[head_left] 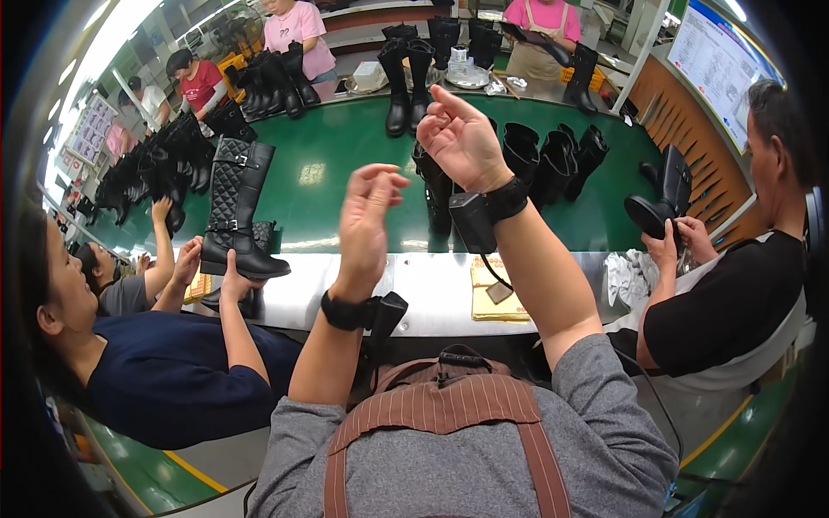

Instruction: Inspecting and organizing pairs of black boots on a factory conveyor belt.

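My left hand [370, 220] is raised over the steel edge of the green table, its fingers loosely bent toward the right, with nothing visible in it. Farther forward and to the right, my right hand [462, 142] is up with the palm showing and the fingers partly curled and apart, also holding nothing. Dark bands with small black boxes circle both wrists. Behind my right hand stand several black boots [521, 155] on the green table [332, 190]; the hand and forearm hide some of them. A taller pair of black boots [396, 91] stands just beyond.
At left, a co-worker holds up a quilted black boot [237, 203] with buckles. Another at right handles a black boot [665, 194]. On the steel ledge [423, 293] lie a yellow printed stack [499, 298] and crumpled white material [629, 278]. More people and boots line the far side.
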Demonstrator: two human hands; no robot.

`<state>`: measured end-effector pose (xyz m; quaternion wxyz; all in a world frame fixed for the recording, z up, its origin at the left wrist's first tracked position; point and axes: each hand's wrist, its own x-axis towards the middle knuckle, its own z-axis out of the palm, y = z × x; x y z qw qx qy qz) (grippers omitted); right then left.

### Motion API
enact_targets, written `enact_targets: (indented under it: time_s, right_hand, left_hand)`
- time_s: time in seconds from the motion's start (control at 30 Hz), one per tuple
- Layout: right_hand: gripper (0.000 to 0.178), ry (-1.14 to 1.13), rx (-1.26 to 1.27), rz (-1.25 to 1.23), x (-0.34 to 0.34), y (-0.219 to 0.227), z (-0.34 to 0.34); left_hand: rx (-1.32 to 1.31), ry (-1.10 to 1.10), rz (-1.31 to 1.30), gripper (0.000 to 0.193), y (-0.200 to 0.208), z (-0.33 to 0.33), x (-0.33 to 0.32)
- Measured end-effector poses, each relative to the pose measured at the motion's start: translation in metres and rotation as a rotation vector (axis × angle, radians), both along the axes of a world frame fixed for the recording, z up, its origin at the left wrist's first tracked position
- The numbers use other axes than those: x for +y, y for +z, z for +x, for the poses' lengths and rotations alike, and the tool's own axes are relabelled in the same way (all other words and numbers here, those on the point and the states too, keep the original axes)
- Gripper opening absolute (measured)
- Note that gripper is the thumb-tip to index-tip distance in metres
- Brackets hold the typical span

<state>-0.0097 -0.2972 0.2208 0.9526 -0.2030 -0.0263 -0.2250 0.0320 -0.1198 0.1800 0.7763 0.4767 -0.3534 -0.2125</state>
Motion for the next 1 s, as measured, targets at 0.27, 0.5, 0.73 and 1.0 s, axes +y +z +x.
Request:
enact_targets:
  time_s: [0.27, 0.5, 0.73, 1.0]
  right_hand:
    - [0.023, 0.085, -0.152, 0.422, -0.001, 0.008, 0.004]
    - [0.031, 0.079, -0.195, 0.375, 0.0, -0.003, 0.004]
    - [0.029, -0.442, -0.041, -0.219, 0.016, -0.004, 0.016]
    - [0.031, -0.93, 0.362, -1.091, 0.019, -0.018, 0.027]
  left_hand:
    - [0.082, -0.413, -0.153, 0.028, -0.043, -0.035, -0.033]
    - [-0.056, -0.366, -0.052, 0.031, -0.057, -0.03, -0.04]
    - [0.176, -0.424, -0.033, 0.026, -0.077, -0.045, -0.029]
    - [0.6, -0.736, -0.159, 0.055, -0.07, -0.026, -0.021]
